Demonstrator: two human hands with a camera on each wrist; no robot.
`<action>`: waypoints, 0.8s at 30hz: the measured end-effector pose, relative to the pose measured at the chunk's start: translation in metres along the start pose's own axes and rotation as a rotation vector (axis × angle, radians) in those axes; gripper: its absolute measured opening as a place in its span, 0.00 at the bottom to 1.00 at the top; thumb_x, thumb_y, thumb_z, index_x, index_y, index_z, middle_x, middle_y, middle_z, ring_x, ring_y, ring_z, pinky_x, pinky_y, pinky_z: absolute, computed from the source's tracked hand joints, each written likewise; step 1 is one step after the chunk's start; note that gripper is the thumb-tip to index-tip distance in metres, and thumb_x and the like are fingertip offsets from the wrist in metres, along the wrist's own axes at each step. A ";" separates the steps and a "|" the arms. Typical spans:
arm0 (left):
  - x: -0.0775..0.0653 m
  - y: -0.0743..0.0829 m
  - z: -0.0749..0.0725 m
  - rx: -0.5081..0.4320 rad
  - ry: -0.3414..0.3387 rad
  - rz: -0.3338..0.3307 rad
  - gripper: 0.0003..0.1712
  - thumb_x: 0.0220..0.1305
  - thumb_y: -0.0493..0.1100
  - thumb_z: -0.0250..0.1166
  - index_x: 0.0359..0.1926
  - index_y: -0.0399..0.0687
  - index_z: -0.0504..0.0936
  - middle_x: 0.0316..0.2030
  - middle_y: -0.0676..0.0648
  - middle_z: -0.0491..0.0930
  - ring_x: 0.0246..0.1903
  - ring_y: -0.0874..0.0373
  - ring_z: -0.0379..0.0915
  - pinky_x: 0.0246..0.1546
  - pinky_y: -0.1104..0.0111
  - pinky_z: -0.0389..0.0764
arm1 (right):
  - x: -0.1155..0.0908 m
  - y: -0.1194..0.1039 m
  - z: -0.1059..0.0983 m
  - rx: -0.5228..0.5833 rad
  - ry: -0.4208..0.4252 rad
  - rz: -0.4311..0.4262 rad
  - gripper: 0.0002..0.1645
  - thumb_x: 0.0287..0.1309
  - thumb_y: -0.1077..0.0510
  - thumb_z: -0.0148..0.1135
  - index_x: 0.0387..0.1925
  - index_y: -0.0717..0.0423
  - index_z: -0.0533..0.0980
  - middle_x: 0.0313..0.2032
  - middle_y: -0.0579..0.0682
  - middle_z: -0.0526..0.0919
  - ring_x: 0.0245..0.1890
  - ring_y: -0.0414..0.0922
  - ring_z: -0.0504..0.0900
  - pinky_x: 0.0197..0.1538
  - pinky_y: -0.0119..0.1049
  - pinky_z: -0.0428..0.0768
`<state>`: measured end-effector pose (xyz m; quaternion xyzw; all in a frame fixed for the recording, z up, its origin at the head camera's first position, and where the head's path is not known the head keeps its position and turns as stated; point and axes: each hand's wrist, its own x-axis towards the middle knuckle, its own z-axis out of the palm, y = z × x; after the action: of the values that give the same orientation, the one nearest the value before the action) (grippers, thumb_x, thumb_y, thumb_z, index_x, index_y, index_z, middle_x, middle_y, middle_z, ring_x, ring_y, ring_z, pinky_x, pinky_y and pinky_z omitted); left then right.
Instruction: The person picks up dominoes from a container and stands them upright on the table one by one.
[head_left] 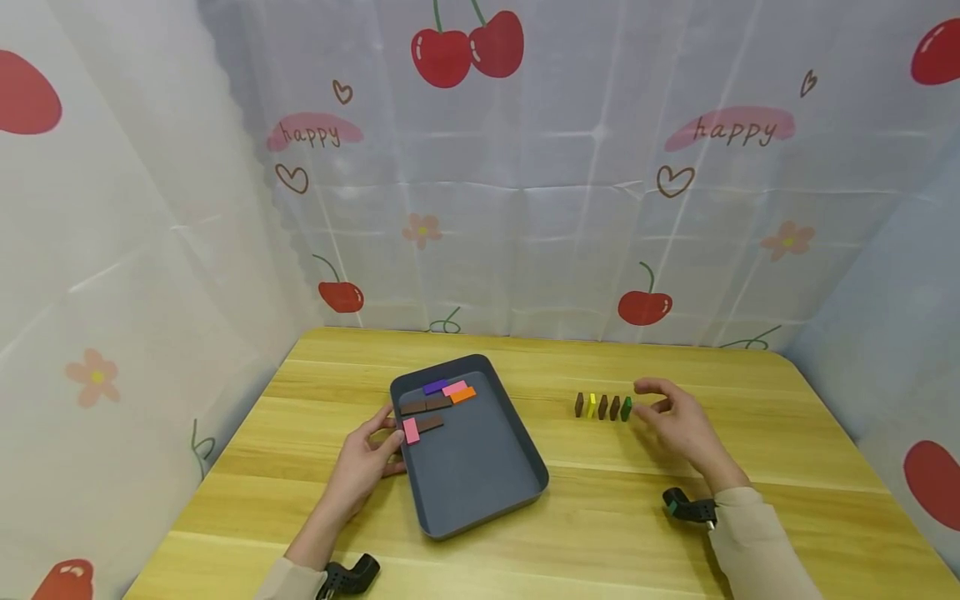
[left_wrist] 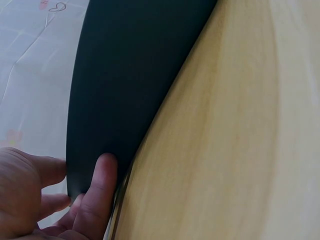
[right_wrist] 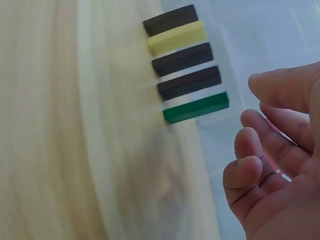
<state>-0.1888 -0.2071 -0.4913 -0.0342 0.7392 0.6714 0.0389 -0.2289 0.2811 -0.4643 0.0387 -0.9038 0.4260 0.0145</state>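
Observation:
A dark grey tray [head_left: 480, 475] lies at an angle on the wooden table. My left hand [head_left: 360, 467] holds its left side, thumb by the rim; in the left wrist view one finger [left_wrist: 104, 172] lies against the outer wall. Flat domino blocks sit in the tray's far left part: purple [head_left: 434, 387], pink [head_left: 411, 431], orange [head_left: 462, 395] and brown [head_left: 430, 424]. To the right, several dominoes stand upright in a row: brown ones, a yellow one [head_left: 591, 406] and, at the right end, a green one [head_left: 626, 408]. My right hand [head_left: 678, 425] is beside the green domino, thumb and fingers apart, holding nothing.
The wooden table [head_left: 600, 525] runs back to a white curtain [head_left: 517, 250] printed with cherries, hearts and flowers. More curtain hangs at both sides. A black wrist camera [head_left: 688, 508] is on the right forearm, another [head_left: 352, 575] on the left.

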 end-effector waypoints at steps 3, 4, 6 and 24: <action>0.000 0.000 0.000 0.000 -0.001 0.002 0.35 0.77 0.36 0.58 0.80 0.46 0.59 0.64 0.35 0.66 0.54 0.41 0.82 0.41 0.59 0.92 | -0.001 -0.006 -0.001 -0.025 0.022 -0.027 0.25 0.73 0.55 0.61 0.68 0.57 0.73 0.62 0.60 0.78 0.46 0.51 0.77 0.33 0.34 0.80; 0.000 0.000 0.000 -0.001 0.000 0.005 0.35 0.77 0.36 0.59 0.80 0.46 0.59 0.64 0.35 0.66 0.54 0.41 0.82 0.41 0.59 0.92 | -0.001 -0.008 -0.001 -0.032 0.028 -0.037 0.25 0.73 0.56 0.62 0.67 0.57 0.73 0.62 0.60 0.78 0.45 0.51 0.77 0.33 0.34 0.79; 0.000 0.000 0.000 0.001 -0.001 0.010 0.35 0.77 0.36 0.59 0.80 0.46 0.59 0.64 0.35 0.66 0.54 0.42 0.82 0.41 0.59 0.92 | -0.002 -0.013 0.000 -0.041 0.040 -0.052 0.24 0.73 0.56 0.62 0.66 0.57 0.74 0.61 0.59 0.80 0.44 0.50 0.77 0.33 0.34 0.79; -0.001 0.002 0.000 -0.003 0.001 -0.006 0.35 0.77 0.37 0.59 0.80 0.48 0.60 0.64 0.36 0.66 0.56 0.41 0.81 0.41 0.59 0.92 | 0.000 -0.057 0.031 -0.011 -0.015 -0.124 0.20 0.70 0.57 0.65 0.61 0.53 0.78 0.55 0.56 0.83 0.36 0.46 0.76 0.30 0.33 0.74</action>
<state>-0.1881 -0.2067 -0.4895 -0.0371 0.7380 0.6725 0.0405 -0.2243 0.2211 -0.4402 0.0979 -0.9020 0.4191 0.0342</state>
